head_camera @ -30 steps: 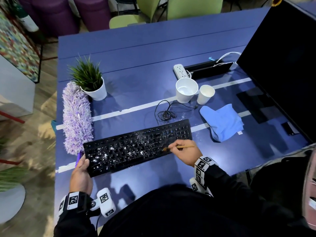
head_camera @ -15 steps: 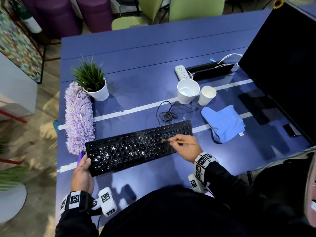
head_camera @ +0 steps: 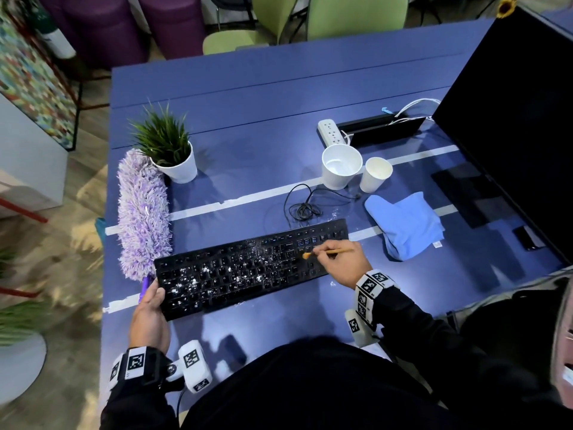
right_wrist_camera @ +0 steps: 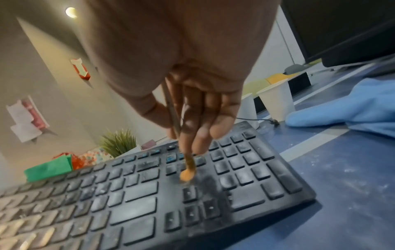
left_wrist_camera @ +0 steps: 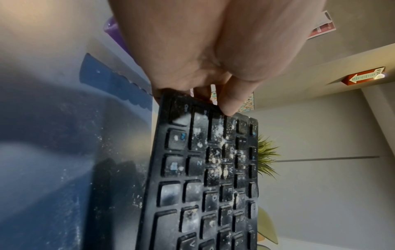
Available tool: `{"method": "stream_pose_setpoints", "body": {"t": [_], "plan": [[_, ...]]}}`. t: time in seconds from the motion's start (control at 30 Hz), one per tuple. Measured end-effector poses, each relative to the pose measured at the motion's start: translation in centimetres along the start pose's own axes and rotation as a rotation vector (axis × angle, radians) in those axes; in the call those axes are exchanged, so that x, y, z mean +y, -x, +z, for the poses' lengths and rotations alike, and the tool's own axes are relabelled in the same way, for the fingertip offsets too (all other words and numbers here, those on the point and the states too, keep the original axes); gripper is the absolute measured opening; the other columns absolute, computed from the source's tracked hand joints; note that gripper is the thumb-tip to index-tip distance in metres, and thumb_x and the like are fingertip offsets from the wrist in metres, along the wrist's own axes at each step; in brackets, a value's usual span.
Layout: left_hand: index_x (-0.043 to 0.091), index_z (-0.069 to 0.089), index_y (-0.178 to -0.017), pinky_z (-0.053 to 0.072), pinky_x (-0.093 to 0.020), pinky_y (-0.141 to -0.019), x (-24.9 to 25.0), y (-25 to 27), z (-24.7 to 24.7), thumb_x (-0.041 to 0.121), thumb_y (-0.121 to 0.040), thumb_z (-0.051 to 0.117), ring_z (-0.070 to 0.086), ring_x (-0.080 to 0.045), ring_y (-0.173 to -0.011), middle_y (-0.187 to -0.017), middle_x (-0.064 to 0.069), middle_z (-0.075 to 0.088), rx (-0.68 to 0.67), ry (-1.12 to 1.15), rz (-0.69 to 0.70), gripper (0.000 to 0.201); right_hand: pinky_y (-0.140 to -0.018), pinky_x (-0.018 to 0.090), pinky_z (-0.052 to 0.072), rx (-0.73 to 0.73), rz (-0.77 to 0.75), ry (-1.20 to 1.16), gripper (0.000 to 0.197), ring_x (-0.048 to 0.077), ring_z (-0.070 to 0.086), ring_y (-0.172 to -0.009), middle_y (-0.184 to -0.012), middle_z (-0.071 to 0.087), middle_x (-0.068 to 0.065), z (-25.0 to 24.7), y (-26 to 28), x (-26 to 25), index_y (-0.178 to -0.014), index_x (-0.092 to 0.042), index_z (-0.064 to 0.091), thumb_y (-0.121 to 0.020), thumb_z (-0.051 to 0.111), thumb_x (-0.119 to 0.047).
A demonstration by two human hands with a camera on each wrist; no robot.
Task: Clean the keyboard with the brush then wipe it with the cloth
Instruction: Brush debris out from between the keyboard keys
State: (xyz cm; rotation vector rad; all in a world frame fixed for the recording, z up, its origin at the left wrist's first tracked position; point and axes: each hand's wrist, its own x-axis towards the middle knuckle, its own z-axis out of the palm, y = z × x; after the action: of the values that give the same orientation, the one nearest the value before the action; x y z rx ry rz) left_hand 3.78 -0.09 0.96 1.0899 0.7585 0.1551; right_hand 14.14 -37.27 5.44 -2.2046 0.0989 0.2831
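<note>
A black keyboard (head_camera: 248, 268) (left_wrist_camera: 209, 186) (right_wrist_camera: 149, 199) speckled with white dust lies slanted on the blue table (head_camera: 279, 97). My left hand (head_camera: 152, 311) (left_wrist_camera: 213, 81) grips its left end, thumb on the top edge. My right hand (head_camera: 338, 262) (right_wrist_camera: 192, 118) pinches a thin wooden brush (head_camera: 328, 252) (right_wrist_camera: 188, 167), whose orange tip touches the keys between the main block and the number pad. A folded blue cloth (head_camera: 406, 225) (right_wrist_camera: 350, 108) rests on the table to the right of the keyboard.
A purple fluffy duster (head_camera: 142, 212) lies left of the keyboard beside a potted plant (head_camera: 167, 150). Two white cups (head_camera: 341, 166), a coiled cable (head_camera: 304, 209) and a power strip (head_camera: 331, 131) sit behind it. A black monitor (head_camera: 511, 103) stands at right.
The brush tip has moved up the keyboard from the lower rows toward the upper rows near the right end. My left hand still holds the left end.
</note>
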Motion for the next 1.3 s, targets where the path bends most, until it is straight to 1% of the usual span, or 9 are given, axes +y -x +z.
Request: {"method": "stream_pose_setpoints", "body": {"t": [0.13,0.3,0.47,0.63,0.77,0.9,1.0,1.17,1.3], "plan": [[0.010,0.043,-0.142,0.047,-0.028,-0.101,-0.1,0.2,0.1,0.001,-0.098,0.030,0.066,-0.001,-0.102,-0.111,0.012,0.070,0.002,-0.004,-0.010,0.047,-0.074,0.022,0.054,0.156,0.098,0.060,0.015,0.010,0.069,-0.074,-0.072,0.072,-0.014,-0.5,-0.4,0.8,-0.066,-0.042,0.067,-0.074,0.060,-0.032],[0.013,0.061,-0.125,0.048,-0.020,-0.096,-0.1,-0.1,0.1,0.000,-0.098,0.029,0.066,-0.001,-0.103,-0.112,0.014,0.069,0.004,-0.006,-0.029,0.044,-0.063,0.021,0.052,-0.098,-0.103,0.045,0.018,0.001,0.064,-0.060,-0.067,0.070,-0.014,0.5,0.5,0.0,-0.087,-0.031,0.077,-0.084,0.062,-0.022],[0.003,0.037,-0.146,0.028,-0.044,-0.117,-0.4,-0.6,-0.7,0.001,-0.098,0.031,0.044,-0.025,-0.135,-0.145,-0.016,0.048,0.012,-0.023,-0.016,0.049,-0.065,0.028,0.058,0.262,-0.079,-0.042,0.017,0.011,0.068,-0.066,-0.072,0.072,-0.012,-0.4,-0.2,0.5,-0.077,-0.042,0.071,-0.079,0.059,-0.030],[0.006,0.033,-0.149,0.029,-0.047,-0.115,-0.6,-0.9,-1.1,0.002,-0.098,0.033,0.043,-0.025,-0.137,-0.148,-0.015,0.045,0.023,0.005,-0.033,0.051,-0.071,0.023,0.056,-0.118,-0.002,0.202,0.018,0.003,0.066,-0.069,-0.070,0.071,-0.012,-1.2,0.3,2.3,-0.069,-0.027,0.074,-0.083,0.063,-0.028],[0.005,0.035,-0.147,0.028,-0.047,-0.116,-0.6,-0.9,-0.9,0.002,-0.098,0.033,0.043,-0.026,-0.137,-0.146,-0.016,0.046,0.030,0.004,-0.027,0.050,-0.065,0.014,0.052,0.084,-0.047,0.072,0.020,0.001,0.064,-0.063,-0.065,0.069,-0.014,-1.4,0.9,2.4,-0.075,-0.032,0.073,-0.084,0.066,-0.016],[0.004,0.036,-0.147,0.027,-0.046,-0.117,-0.6,-0.9,-0.8,0.001,-0.097,0.032,0.041,-0.026,-0.138,-0.146,-0.015,0.046,0.026,0.003,-0.019,0.050,-0.063,0.026,0.056,-0.139,-0.060,0.110,0.014,0.010,0.065,-0.062,-0.065,0.071,-0.010,-0.9,1.7,2.3,-0.074,-0.030,0.075,-0.080,0.064,-0.026],[0.004,0.037,-0.146,0.032,-0.043,-0.116,-0.4,-0.8,-0.7,0.002,-0.097,0.032,0.042,-0.027,-0.137,-0.146,-0.015,0.047,0.006,-0.010,-0.016,0.049,-0.059,0.021,0.052,-0.001,-0.073,-0.004,0.014,0.006,0.059,-0.054,-0.060,0.068,-0.009,-0.7,1.5,2.4,-0.078,-0.025,0.074,-0.082,0.063,-0.018],[0.003,0.037,-0.146,0.029,-0.045,-0.116,-0.4,-0.5,-0.8,0.002,-0.098,0.031,0.043,-0.025,-0.135,-0.146,-0.018,0.045,0.009,-0.003,-0.021,0.048,-0.076,0.027,0.058,-0.278,-0.046,0.219,0.018,0.003,0.068,-0.073,-0.076,0.075,-0.012,-0.7,1.4,2.2,-0.075,-0.024,0.077,-0.083,0.061,-0.026],[0.003,0.037,-0.146,0.027,-0.047,-0.117,-0.4,-0.4,-0.8,0.002,-0.098,0.032,0.045,-0.026,-0.135,-0.146,-0.017,0.045,0.003,-0.018,-0.023,0.049,-0.063,0.030,0.058,0.041,-0.044,0.008,0.014,0.013,0.063,-0.058,-0.063,0.070,-0.010,-0.4,1.7,2.2,-0.074,-0.029,0.074,-0.076,0.061,-0.025]]}}
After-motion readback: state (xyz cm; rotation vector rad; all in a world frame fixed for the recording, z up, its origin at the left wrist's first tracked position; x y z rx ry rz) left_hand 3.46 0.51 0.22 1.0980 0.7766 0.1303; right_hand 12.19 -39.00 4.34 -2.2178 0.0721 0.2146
